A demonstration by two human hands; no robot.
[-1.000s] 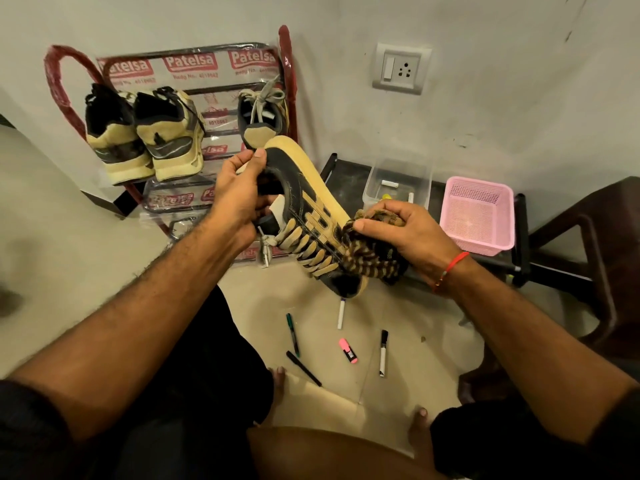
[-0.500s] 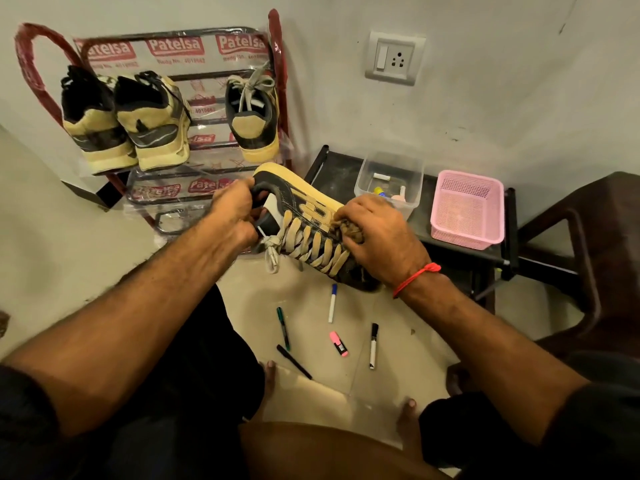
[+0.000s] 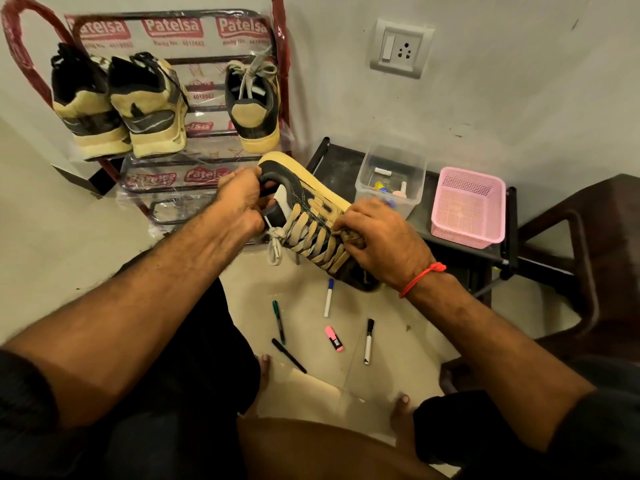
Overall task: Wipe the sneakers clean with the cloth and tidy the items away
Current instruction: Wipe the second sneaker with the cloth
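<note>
Pale tiled floor meets a grey wall with a socket, and a shoe rack carries three sneakers. The sneaker is held in mid-air over the floor — heel up-left toward the rack, toe down-right — left hand gripping its heel collar, right hand clutching the cloth against the laces. On the low black worktop, a clear tub holds small items beside a pink basket.
</note>
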